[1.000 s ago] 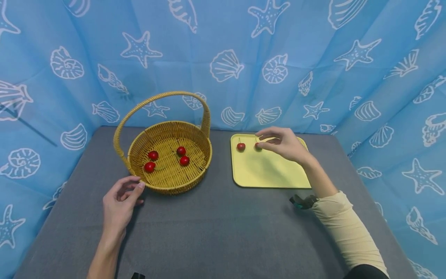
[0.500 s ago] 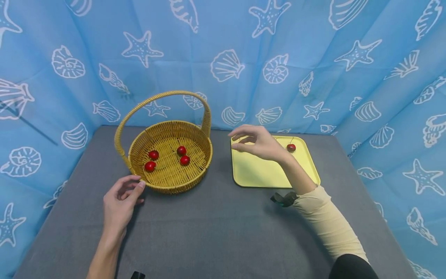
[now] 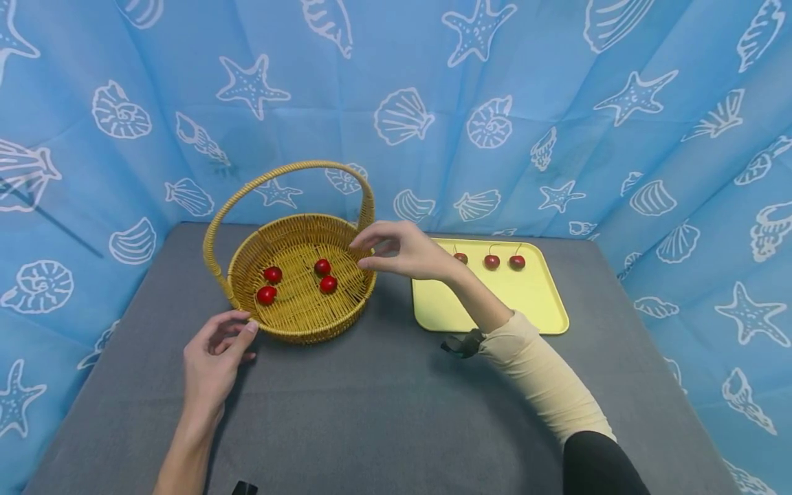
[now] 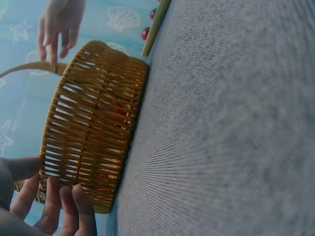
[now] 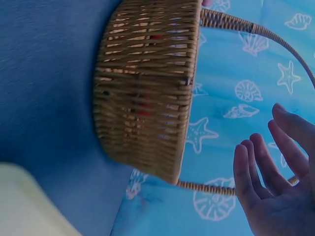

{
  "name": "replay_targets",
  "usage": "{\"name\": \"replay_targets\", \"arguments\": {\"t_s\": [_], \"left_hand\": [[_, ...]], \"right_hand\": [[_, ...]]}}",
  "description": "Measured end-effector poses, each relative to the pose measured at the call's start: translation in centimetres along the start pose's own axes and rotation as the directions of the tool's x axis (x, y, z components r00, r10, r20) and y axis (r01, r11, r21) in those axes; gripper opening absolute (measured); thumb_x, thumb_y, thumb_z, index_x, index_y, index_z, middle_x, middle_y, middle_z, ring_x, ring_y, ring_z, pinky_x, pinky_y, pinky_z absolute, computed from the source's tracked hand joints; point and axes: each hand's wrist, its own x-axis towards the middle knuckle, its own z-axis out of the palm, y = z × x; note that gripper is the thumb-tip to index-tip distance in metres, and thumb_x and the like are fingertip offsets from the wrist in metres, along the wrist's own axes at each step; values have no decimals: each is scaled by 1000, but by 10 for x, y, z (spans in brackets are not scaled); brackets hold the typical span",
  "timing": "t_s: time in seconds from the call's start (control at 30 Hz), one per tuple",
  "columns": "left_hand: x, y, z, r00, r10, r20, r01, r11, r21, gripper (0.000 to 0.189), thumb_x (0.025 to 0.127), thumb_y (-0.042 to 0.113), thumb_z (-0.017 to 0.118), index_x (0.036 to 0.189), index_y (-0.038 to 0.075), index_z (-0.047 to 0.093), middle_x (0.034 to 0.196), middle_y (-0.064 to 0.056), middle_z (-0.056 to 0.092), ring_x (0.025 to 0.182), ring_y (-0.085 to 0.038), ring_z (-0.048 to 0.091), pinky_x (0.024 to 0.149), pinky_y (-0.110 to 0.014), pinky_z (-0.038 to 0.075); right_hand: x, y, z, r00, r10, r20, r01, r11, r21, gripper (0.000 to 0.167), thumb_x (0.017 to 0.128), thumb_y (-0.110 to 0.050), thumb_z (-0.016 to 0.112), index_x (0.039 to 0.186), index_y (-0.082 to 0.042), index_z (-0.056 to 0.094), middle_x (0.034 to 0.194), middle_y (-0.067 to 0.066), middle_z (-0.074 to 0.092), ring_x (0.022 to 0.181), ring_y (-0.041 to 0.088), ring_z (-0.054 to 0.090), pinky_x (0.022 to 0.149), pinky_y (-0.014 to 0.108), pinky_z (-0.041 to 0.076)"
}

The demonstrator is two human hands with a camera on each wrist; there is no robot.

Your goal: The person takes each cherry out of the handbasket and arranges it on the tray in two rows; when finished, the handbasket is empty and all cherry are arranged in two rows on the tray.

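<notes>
Head view, woven yellow basket, arched handle, red cherries

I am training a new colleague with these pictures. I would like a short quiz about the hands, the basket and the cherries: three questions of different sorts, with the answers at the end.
1. How many cherries lie in the basket?
2. True or false: the left hand touches the basket's rim.
3. Choose one. In the head view, the right hand overlaps which side of the basket's rim?
A. Left
B. Front
C. Right

Key
1. Four.
2. True; its fingers are at the rim's near left.
3. C.
</notes>
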Motion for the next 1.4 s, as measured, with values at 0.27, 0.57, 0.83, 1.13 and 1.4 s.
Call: {"name": "replay_targets", "arguments": {"t_s": [0.27,0.57,0.83,1.13,1.4], "left_hand": [[0,1,-1,1000,-11,6,11,1000,-19,34,103,22,78,133,8,70,100,12,70,79,-10,74,67,-24,65],[-1,3,-1,1000,-27,11,27,999,-20,35,103,26,78,133,9,70,101,11,69,81,-11,74,68,-25,66],[0,4,-1,1000,-29,6,29,999,-15,34,103,25,77,133,9,70,100,12,69,81,-11,75,68,-25,66],[-1,5,0,999,-42,-1,42,999,-6,33,104,26,76,133,10,71,100,12,69,82,-13,75,69,-26,66],[-1,5,1,999,-40,-11,40,999,14,34,104,29,77,132,11,71,100,13,69,82,-11,75,69,-26,67]], "right_hand": [[40,-7,12,998,-28,48,27,999,28,29,99,-8,79,128,-4,75,130,13,76,120,24,76,105,39,64],[85,-15,24,993,-47,112,44,999,28,25,101,-12,78,125,-3,77,126,12,80,112,20,77,104,31,63],[112,-6,40,987,-29,156,16,996,83,23,103,-16,77,124,-7,77,125,9,79,113,15,76,103,26,62],[136,5,58,985,-41,170,18,991,136,22,103,-10,76,124,-2,77,131,21,76,114,15,75,103,26,63],[151,19,75,981,-14,195,-16,988,153,26,104,-6,72,127,8,74,132,23,75,119,25,74,103,27,62]]}}
